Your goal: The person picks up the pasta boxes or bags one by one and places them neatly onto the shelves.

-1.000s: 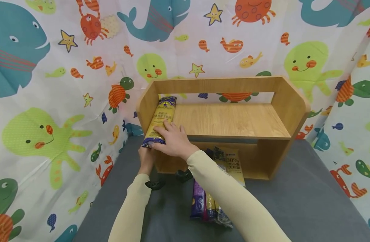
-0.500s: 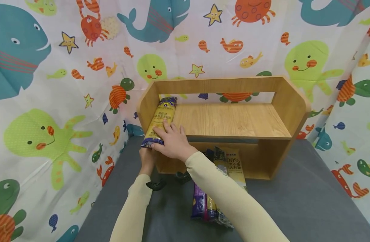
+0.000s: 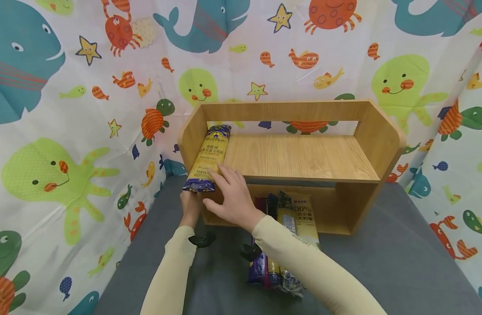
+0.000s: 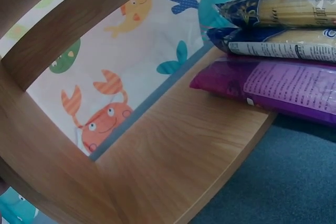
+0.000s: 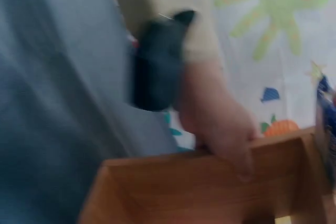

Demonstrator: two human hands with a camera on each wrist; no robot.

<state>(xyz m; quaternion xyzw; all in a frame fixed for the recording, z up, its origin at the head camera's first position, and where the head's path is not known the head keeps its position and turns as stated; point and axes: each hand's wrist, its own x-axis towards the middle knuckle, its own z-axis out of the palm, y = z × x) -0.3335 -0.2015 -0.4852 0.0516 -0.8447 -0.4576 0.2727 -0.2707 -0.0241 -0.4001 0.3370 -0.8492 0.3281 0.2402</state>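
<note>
A yellow and blue packet of spaghetti [image 3: 208,153] lies on the upper board of the wooden shelf [image 3: 296,157], along its left side panel. My right hand [image 3: 237,199] is beside the packet's front end, fingers spread and relaxed, holding nothing. Below that end, my left hand [image 3: 191,209] is partly hidden in the head view. The right wrist view shows the left hand [image 5: 218,121] gripping the edge of the shelf's side panel, thumb on the inner face. The packet's blue end [image 5: 326,124] shows at that view's right edge.
Several more pasta packets, among them a purple one [image 4: 294,87] and a beige one [image 3: 306,216], lean side by side on the lower board [image 4: 173,161], reaching down onto the grey table [image 3: 402,262]. A sea-animal curtain [image 3: 233,65] hangs behind.
My right hand has lifted off the packet and moved slightly right and down, uncovering more of its front. The left hand has kept its place.
</note>
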